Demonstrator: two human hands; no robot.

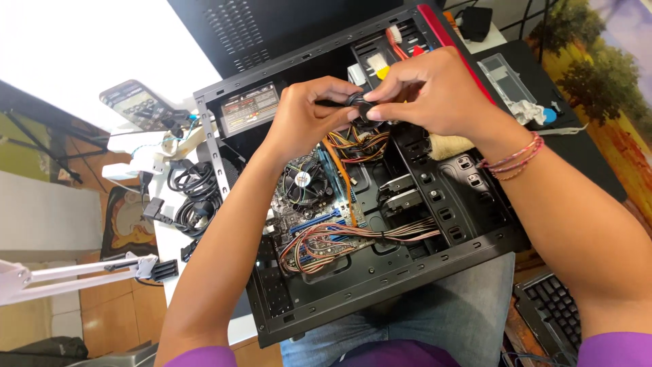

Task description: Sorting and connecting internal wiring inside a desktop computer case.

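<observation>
Upper centre of frame: left hand and right hand meet over the open PC case; both sets of fingers pressed together, pinching a small black connector between them; orange-yellow cables hang just below it; CPU fan at centre, striped wire bundle below that; multimeter upper left, coiled black cords left of case; keyboard lower right.

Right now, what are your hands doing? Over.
Left hand and right hand both pinching a black connector. Above the open computer case. Orange-and-yellow wires bunched underneath.
</observation>
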